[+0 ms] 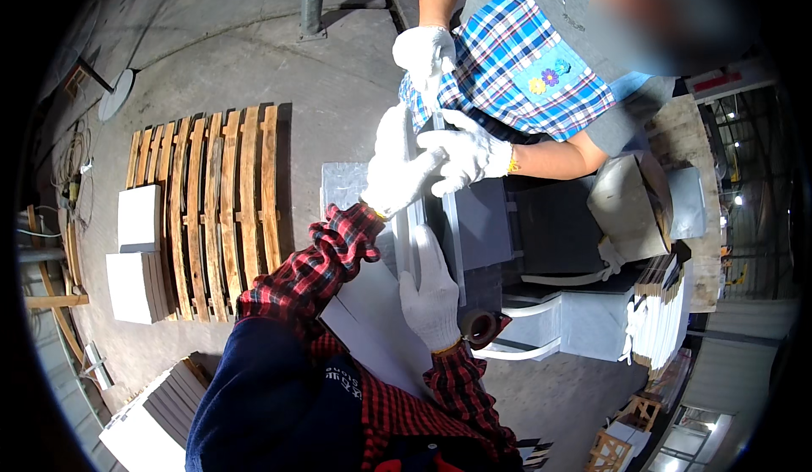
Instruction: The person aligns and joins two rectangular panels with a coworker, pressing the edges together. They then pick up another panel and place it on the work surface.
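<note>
My left hand (399, 167), in a white knit glove, lies over a long, narrow pale strip (404, 239), its fingers on one side and its thumb on the other. My right hand (430, 299), gloved the same, rests nearer me along the strip with its fingers stretched out. Beside it runs a second light strip (455, 239), with a dark gap between the two. A co-worker's gloved hand (469, 152) touches the far part by my left thumb. The co-worker's other gloved hand (425, 53) is farther back. A dark roll of tape (480, 328) sits right of my right wrist.
Facing me stands a co-worker in a plaid apron (533, 74). On the left are a wooden pallet (224, 210), white slabs (135, 286) and another stack (161, 413). To the right are a dark grey panel (554, 227), a white-framed chair (558, 324) and stacked boards (664, 311).
</note>
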Motion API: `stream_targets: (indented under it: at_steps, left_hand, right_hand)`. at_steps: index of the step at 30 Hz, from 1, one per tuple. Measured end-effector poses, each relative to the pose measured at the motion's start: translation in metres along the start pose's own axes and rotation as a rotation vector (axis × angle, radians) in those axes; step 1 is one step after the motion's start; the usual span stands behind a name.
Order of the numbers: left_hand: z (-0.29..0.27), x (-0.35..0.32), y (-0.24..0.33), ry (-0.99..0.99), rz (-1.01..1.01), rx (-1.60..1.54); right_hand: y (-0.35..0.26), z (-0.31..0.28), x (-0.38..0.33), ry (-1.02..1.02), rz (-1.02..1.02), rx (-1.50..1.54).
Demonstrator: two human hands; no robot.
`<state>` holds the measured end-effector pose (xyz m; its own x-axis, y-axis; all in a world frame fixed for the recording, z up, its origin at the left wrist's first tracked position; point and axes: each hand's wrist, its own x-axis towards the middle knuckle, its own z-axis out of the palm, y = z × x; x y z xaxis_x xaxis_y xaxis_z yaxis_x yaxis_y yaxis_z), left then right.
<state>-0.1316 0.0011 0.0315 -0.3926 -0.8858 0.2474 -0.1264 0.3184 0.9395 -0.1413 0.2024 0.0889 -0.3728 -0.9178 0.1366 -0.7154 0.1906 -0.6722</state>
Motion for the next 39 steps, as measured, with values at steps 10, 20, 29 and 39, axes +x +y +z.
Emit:
stream_targets:
  at_steps: [10,20,29,39]
  left_hand:
    - [0.005,-0.001,-0.003,0.03,-0.051,-0.062]
    - [0.009,-0.002,0.007,0.054,-0.025,-0.167]
    - [0.019,-0.007,0.006,0.079,0.032,-0.15]
    - [0.025,-0.003,0.015,0.113,0.02,-0.175]
  right_hand:
    - [-0.002,0.001,-0.001,-0.007,0.036,0.02]
    - [0.004,-0.004,-0.002,-0.004,0.056,0.001]
    - [0.007,-0.012,-0.005,-0.025,0.106,0.007]
    - [0.013,-0.022,-0.008,-0.034,0.131,0.011]
